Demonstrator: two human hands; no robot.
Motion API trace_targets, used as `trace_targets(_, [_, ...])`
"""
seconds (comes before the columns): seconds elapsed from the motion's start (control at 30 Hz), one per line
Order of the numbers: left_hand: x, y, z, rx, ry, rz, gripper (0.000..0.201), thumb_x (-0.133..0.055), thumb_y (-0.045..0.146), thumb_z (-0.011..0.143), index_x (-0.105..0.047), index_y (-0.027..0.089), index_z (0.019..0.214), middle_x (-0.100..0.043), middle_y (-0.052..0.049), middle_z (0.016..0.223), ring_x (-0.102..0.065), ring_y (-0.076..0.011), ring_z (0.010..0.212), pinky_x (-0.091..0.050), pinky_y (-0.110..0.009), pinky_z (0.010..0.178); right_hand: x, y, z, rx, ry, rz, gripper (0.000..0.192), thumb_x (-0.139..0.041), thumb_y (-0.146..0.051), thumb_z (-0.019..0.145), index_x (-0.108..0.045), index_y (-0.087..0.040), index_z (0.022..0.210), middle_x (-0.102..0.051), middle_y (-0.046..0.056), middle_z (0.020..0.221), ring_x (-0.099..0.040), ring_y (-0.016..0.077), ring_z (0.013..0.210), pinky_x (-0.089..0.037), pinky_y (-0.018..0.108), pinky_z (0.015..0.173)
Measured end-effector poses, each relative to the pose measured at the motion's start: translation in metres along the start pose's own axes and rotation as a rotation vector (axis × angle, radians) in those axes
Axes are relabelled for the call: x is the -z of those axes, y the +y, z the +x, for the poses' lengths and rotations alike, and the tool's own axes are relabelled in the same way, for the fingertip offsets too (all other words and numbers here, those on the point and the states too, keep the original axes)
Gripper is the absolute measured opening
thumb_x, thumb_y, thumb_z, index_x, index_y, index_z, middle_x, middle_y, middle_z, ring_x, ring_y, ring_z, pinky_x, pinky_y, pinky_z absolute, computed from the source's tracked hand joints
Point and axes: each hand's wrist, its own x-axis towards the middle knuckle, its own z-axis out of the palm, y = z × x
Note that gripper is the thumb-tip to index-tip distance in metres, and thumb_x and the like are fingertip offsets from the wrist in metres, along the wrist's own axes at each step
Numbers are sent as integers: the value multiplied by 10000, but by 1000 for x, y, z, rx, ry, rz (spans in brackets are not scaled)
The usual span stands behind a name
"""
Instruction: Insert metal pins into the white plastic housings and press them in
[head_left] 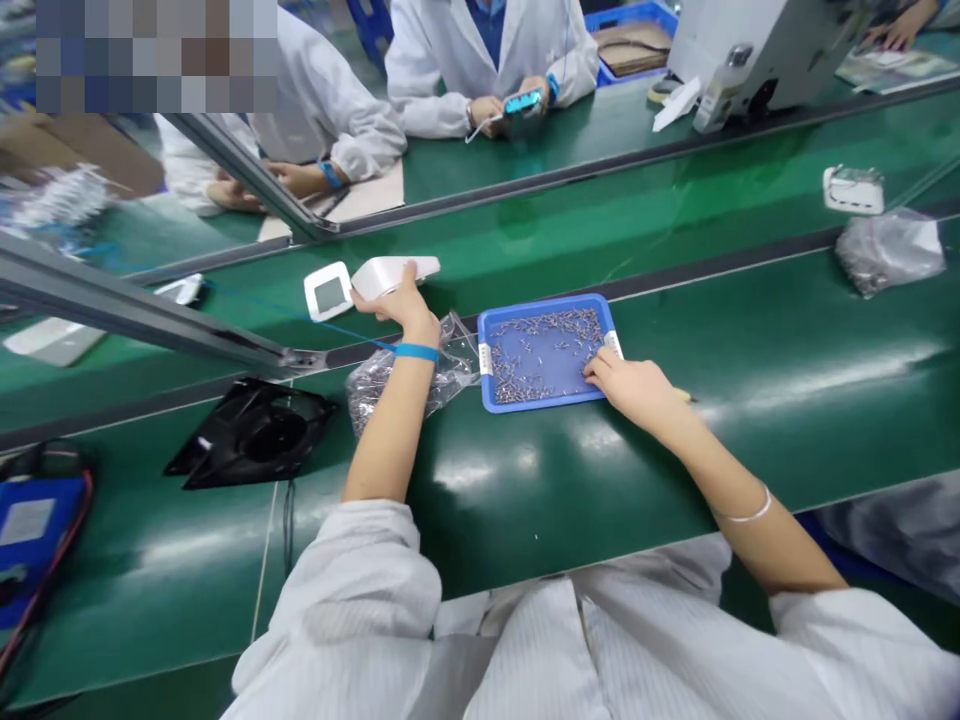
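Note:
My left hand (405, 308) is closed around a white plastic device housing (382, 276), raised above the green conveyor. Just left of it a white device with a grey screen (328, 292) lies on the conveyor. My right hand (634, 388) reaches over the right rim of a shallow blue tray (546, 401). Its fingertips are drawn together among many small screws (521, 385); whether a screw is between them is too small to make out. Between my left forearm and the tray lies a clear plastic bag (455, 365) with small parts inside.
A black fan (274, 432) and a blue unit with red cable (30, 540) lie left on the green bench. A metal frame bar (150, 305) slants across the left. Another bag (889, 250) sits far right. Co-workers' hands (487, 115) are busy across the conveyor.

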Motion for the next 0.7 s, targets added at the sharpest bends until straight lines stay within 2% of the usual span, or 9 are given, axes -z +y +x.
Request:
trace_targets(0.1, [5, -17, 8, 228, 81, -67, 370, -579, 316, 998, -529, 127, 1312, -561, -122, 1307, -611, -190, 1094, -523, -435, 939, 1, -4, 0, 14, -23, -33, 321, -289, -290, 1056, -572, -159, 1129, -629, 117, 1161, -684, 189, 838, -262, 299, 525])
trace_targets(0.2, [13, -10, -8, 385, 161, -120, 386, -526, 325, 1017, -505, 121, 1344, -523, -137, 1354, -579, -219, 1178, -511, -474, 977, 1, -6, 0, 25, 1, -67, 291, -300, -294, 1052, -557, -169, 1108, -636, 104, 1119, -686, 186, 774, -259, 294, 507])
trace_targets(0.3, [17, 32, -49, 476, 258, -145, 417, -253, 215, 1067, -324, 76, 1454, -219, -217, 1549, -282, -262, 1471, -358, -548, 1090, -4, -4, 1, 24, 34, -79, 287, -293, -277, 1049, -559, -168, 1059, -652, 83, 1029, -685, 189, 705, -276, 303, 498])
trace_targets(0.37, [15, 75, -91, 494, 334, -142, 542, -336, 351, 1039, -191, 142, 1517, -5, -220, 1609, -51, -300, 1549, -312, -580, 1174, -10, 0, 1, 30, 61, -70, 281, -302, -262, 1045, -564, -165, 1023, -663, 77, 992, -688, 188, 690, -299, 307, 496])
trace_targets(0.43, [10, 118, -136, 333, 271, -177, 675, -462, 445, 977, -170, 154, 1512, 31, -216, 1609, 17, -297, 1555, -266, -561, 1229, -18, 5, 0, 46, 119, -66, 254, -335, -257, 1039, -571, -166, 1009, -678, 72, 980, -685, 178, 653, -314, 305, 480])
trace_targets(0.5, [4, 150, -173, 142, 205, -357, 593, -511, 432, 956, -292, 179, 1445, -8, -204, 1602, -9, -308, 1551, -227, -568, 1247, -26, 8, -2, 71, 241, -87, 221, -381, -260, 1029, -579, -167, 998, -693, 56, 936, -665, 162, 578, -305, 299, 443])
trace_targets(0.57, [-2, 167, -194, 73, 115, -642, 501, -535, 423, 962, -382, 198, 1382, -133, -201, 1573, -109, -326, 1531, -231, -599, 1233, -31, 8, -7, 132, 433, -119, 183, -421, -239, 1015, -589, -173, 986, -708, 27, 895, -644, 138, 525, -293, 288, 409])
trace_targets(0.63, [-5, 171, -199, 71, 62, -863, 452, -538, 436, 980, -436, 192, 1347, -331, -195, 1478, -337, -304, 1442, -361, -564, 1173, -32, 2, -13, 233, 633, -138, 150, -451, -175, 995, -601, -180, 1010, -728, -4, 920, -644, 106, 532, -313, 269, 409])
trace_targets(0.7, [-7, 170, -193, 68, 37, -962, 426, -546, 453, 987, -501, 164, 1298, -504, -165, 1317, -569, -229, 1224, -518, -424, 1039, -32, -6, -20, 325, 760, -129, 157, -497, -131, 971, -611, -181, 1066, -744, -23, 965, -668, 87, 591, -372, 245, 461])
